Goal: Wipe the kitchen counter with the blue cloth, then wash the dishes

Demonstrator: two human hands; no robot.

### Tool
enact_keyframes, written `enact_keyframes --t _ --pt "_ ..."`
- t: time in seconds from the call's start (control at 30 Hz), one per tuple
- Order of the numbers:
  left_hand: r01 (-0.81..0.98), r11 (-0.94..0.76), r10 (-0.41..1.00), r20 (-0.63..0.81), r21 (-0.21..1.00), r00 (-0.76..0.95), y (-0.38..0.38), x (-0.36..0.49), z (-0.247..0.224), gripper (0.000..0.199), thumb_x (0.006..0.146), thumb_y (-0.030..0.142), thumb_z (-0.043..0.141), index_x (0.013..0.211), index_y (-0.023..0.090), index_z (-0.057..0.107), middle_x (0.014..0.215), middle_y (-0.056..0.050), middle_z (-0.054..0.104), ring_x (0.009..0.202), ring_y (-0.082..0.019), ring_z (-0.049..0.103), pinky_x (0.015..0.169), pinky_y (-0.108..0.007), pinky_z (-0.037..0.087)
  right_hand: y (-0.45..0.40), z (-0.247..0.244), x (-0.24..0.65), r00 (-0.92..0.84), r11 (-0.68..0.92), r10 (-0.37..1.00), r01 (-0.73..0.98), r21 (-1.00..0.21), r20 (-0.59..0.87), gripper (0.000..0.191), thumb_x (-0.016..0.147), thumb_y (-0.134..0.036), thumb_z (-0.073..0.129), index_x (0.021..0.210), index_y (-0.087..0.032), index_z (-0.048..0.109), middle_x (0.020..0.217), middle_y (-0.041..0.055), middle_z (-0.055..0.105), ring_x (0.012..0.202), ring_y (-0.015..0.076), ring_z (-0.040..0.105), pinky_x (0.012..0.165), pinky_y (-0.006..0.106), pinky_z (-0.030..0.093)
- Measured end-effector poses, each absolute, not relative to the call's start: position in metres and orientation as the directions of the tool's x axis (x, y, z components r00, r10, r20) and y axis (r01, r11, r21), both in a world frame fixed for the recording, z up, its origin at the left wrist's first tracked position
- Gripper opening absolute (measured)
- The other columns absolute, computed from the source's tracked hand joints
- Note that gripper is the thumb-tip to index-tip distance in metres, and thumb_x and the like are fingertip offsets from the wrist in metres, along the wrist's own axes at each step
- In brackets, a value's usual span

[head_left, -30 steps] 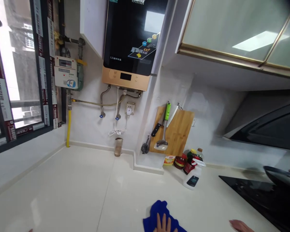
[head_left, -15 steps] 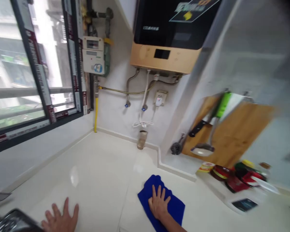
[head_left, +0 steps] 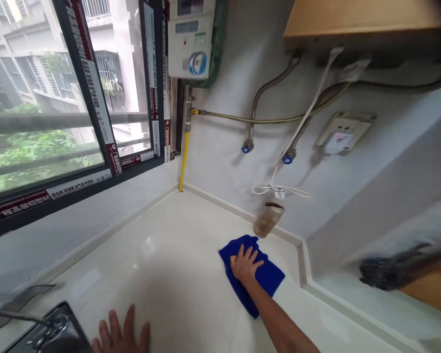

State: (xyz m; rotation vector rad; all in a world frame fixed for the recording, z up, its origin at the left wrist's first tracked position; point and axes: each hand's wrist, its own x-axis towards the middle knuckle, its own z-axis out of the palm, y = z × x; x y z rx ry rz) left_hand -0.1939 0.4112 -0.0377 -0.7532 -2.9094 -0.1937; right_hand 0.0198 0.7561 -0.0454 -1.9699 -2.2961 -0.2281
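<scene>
Under my right hand point(head_left: 245, 264) a blue cloth point(head_left: 268, 279) lies spread on the white countertop point(head_left: 161, 235). The fingers of that hand are stretched out and press the cloth flat. Just behind the cloth's far edge stands a brownish translucent cup point(head_left: 268, 220), slightly blurred, close to the wall. My left hand point(head_left: 121, 336) shows at the bottom edge with its fingers spread, palm down on or just over the bare countertop. It holds nothing, and its wrist is out of view.
A sink edge with a metal fitting point(head_left: 53, 328) is at the lower left. The window frame point(head_left: 95, 181) borders the left side. Above the counter hang a yellow gas pipe point(head_left: 184, 162), hoses with blue-capped valves point(head_left: 287, 157), a tied white cord point(head_left: 279, 190) and a socket point(head_left: 343, 135).
My right hand has pushed the blue cloth farther across the counter, close to the cup. The view has moved nearer to the corner. My left hand stays spread.
</scene>
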Motion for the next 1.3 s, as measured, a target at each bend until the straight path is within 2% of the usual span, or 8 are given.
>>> enact_keyframes --t 0.13,0.37,0.5,0.7,0.83,0.93,1.17,1.3 --pt "0.527 0.846 0.514 0.134 0.086 -0.847 0.405 -0.194 -0.04 0.062 0.087 0.05 0.05 0.142 0.022 0.051 0.16 -0.019 0.03 0.151 -0.04 0.014 0.12 -0.059 0.018 0.798 -0.046 -0.033 -0.217 0.225 0.942 0.974 -0.003 0.254 0.065 0.093 -0.031 0.031 0.151 -0.002 0.032 0.154 0.0343 0.026 0.142 0.0531 0.018 0.098 0.085 0.003" --pt "0.532 0.831 0.512 0.151 0.161 -0.846 0.399 -0.191 -0.039 0.058 0.087 0.046 0.051 0.139 0.022 0.054 0.162 -0.015 0.027 0.153 -0.036 0.007 0.12 -0.062 0.019 0.809 -0.036 -0.161 -0.374 0.38 0.924 0.921 -0.086 0.078 0.067 0.094 -0.036 0.033 0.153 -0.005 0.029 0.157 0.0311 0.021 0.143 0.0523 0.013 0.102 0.081 -0.003" --pt "0.563 0.803 0.541 0.156 0.198 -0.826 0.397 -0.189 -0.031 0.057 0.088 0.044 0.052 0.141 0.023 0.052 0.163 -0.015 0.025 0.153 -0.037 0.007 0.119 -0.065 0.021 0.761 -0.025 -0.233 -0.619 0.619 0.784 0.775 -0.125 0.046 0.071 0.094 -0.037 0.032 0.156 -0.006 0.02 0.161 0.0263 0.014 0.145 0.0517 0.006 0.103 0.079 -0.007" --pt "0.586 0.762 0.554 0.19 0.275 -0.81 0.396 -0.184 -0.021 0.057 0.089 0.042 0.055 0.143 0.024 0.05 0.164 -0.016 0.021 0.152 -0.038 0.008 0.118 -0.065 0.021 0.632 -0.014 -0.287 -0.895 0.882 0.437 0.408 -0.237 0.086 0.069 0.093 -0.038 0.04 0.157 -0.015 0.024 0.164 0.017 0.016 0.147 0.046 0.005 0.109 0.073 -0.01" --pt "0.586 0.747 0.545 0.214 0.314 -0.811 0.395 -0.183 -0.022 0.055 0.089 0.04 0.057 0.139 0.019 0.054 0.16 -0.019 0.03 0.151 -0.04 0.013 0.119 -0.067 0.02 0.554 -0.009 -0.286 -0.979 0.952 0.147 0.101 -0.289 0.141 0.066 0.094 -0.039 0.043 0.156 -0.025 0.028 0.165 0.009 0.018 0.15 0.0395 0.006 0.114 0.064 -0.011" --pt "0.595 0.724 0.538 0.255 0.349 -0.803 0.39 -0.176 -0.025 0.046 0.088 0.03 0.056 0.132 0.016 0.059 0.151 -0.021 0.044 0.149 -0.037 0.024 0.119 -0.065 0.025 0.529 -0.005 -0.273 -0.987 0.949 -0.006 -0.056 -0.309 0.16 0.059 0.095 -0.036 0.042 0.153 -0.029 0.034 0.164 0.0045 0.024 0.15 0.0342 0.012 0.118 0.06 -0.003" --pt "0.697 0.507 0.704 0.223 0.507 -0.675 0.317 -0.116 -0.015 0.035 0.087 0.012 0.052 0.116 0.021 0.069 0.137 -0.014 0.061 0.138 -0.029 0.047 0.112 -0.059 0.044 0.509 -0.01 -0.193 -0.974 0.949 -0.138 -0.182 -0.256 0.179 0.061 0.093 -0.029 0.046 0.153 -0.031 0.035 0.163 0.0013 0.027 0.149 0.0299 0.018 0.12 0.058 0.005" --pt "0.643 0.452 0.657 0.256 0.618 -0.709 0.243 -0.065 -0.007 0.028 0.091 0.016 0.049 0.108 0.024 0.071 0.121 -0.009 0.071 0.124 -0.024 0.061 0.099 -0.048 0.058 0.491 -0.013 -0.127 -0.966 0.95 -0.169 -0.213 -0.229 0.197 0.067 0.087 -0.02 0.048 0.152 -0.032 0.036 0.162 0.0017 0.028 0.15 0.0301 0.018 0.12 0.061 0.01"
